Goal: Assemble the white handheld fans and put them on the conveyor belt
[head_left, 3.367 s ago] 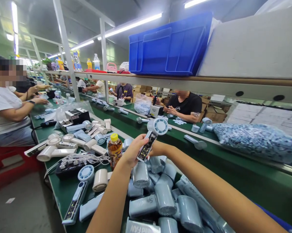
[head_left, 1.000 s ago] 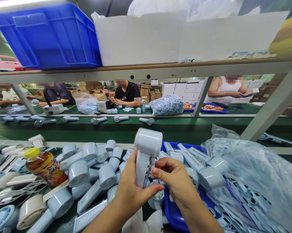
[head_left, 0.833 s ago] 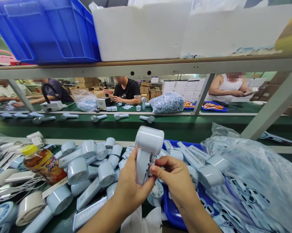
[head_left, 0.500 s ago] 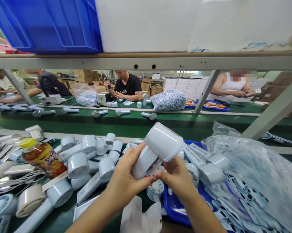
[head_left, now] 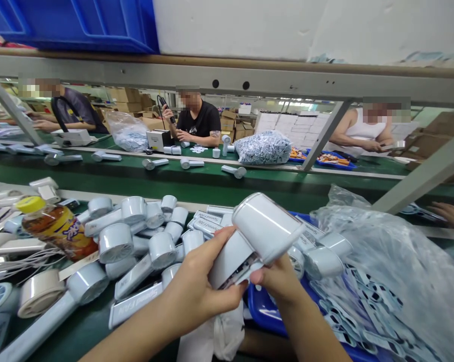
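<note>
A pale blue handheld fan [head_left: 266, 226] is held up in front of me, tilted, its round head up and to the right. My left hand [head_left: 204, 276] is closed around its handle, thumb along the lower side. A gap along the handle shows dark parts inside. My right hand [head_left: 281, 281] grips the fan from below the head, with its thumb by the gap and its other fingers hidden behind. Beneath my hands are a crumpled white cloth or bag [head_left: 229, 329] and a blue tray [head_left: 262, 309] with fan parts.
Several pale blue fans [head_left: 124, 244] pile up on the left, beside a drink bottle [head_left: 59, 226]. A clear plastic bag [head_left: 411, 256] of blue parts lies at right. Beyond runs a green belt [head_left: 136, 183] with fans. Co-workers sit across it; another person's hand [head_left: 453, 213] shows at right.
The fan has shifted slightly right in my hands, and the gap along its handle shows more clearly. The view has tilted down a little. Another person's hand has appeared at the right edge.
</note>
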Tool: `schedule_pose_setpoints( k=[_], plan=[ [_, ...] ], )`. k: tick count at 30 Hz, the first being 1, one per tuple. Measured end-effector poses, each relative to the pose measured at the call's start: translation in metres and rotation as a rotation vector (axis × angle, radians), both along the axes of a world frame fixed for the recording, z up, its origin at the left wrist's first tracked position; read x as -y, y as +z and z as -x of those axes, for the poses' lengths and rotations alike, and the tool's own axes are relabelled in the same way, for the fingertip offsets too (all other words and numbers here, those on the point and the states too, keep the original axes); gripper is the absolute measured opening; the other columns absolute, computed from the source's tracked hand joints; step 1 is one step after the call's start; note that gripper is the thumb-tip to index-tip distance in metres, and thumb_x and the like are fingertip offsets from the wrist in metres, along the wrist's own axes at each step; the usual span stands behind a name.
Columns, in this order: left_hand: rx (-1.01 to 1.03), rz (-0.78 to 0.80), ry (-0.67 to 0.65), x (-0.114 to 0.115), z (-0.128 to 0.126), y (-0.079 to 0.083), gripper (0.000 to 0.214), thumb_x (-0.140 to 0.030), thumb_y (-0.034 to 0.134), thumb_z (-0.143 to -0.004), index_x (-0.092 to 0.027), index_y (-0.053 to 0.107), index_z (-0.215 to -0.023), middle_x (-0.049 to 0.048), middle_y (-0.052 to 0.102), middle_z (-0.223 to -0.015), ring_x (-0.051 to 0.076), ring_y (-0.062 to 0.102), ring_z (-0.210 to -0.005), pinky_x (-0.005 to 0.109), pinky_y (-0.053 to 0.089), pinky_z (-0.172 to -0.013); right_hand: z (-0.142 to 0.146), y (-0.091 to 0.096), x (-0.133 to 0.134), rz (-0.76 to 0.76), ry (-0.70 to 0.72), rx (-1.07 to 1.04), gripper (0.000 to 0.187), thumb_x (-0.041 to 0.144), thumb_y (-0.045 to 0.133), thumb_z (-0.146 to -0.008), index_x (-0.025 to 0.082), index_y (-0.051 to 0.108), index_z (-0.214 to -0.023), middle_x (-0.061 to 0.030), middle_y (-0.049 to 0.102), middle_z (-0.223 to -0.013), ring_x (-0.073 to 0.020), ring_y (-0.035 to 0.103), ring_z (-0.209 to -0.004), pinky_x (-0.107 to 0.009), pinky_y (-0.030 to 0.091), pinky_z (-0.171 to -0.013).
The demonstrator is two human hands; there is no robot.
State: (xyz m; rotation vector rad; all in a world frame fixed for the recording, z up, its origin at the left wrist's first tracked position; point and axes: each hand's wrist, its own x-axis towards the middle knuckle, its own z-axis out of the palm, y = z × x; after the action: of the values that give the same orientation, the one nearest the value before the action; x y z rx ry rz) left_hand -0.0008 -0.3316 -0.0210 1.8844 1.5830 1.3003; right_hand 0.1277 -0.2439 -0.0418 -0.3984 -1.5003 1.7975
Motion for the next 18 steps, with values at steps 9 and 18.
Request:
schedule_pose_setpoints(
  k=[9,18],
  plan=[
    [-0.082,-0.150,-0.012,0.003,-0.001,-0.007,0.064,-0.024,0.066,-0.065,-0.023,0.044,-0.126,0.0031,0.065,-0.102,0.020,0.064,-0.079,0.026,0.050,-0.074,0.008,-0.003,0.023,0.186,0.023,-0.121,0.063,0.048,0.080,-0.045,0.025,0.062,-0.101,-0.0076,0.067,-0.100,-0.0304,0.060,-0.098,-0.043,0.047,-0.086],
    [0.213,0.253,-0.115,-0.003,0.006,0.003,0.053,-0.022,0.058,-0.072,-0.019,0.040,-0.121,0.0077,0.060,-0.106,0.023,0.058,-0.095,0.033,0.046,-0.083,0.012,-0.013,-0.004,0.019,0.048,-0.086,0.046,0.047,0.075,-0.059,0.023,0.062,-0.096,-0.0063,0.067,-0.096,-0.0257,0.061,-0.091,-0.038,0.048,-0.081]
  ],
)
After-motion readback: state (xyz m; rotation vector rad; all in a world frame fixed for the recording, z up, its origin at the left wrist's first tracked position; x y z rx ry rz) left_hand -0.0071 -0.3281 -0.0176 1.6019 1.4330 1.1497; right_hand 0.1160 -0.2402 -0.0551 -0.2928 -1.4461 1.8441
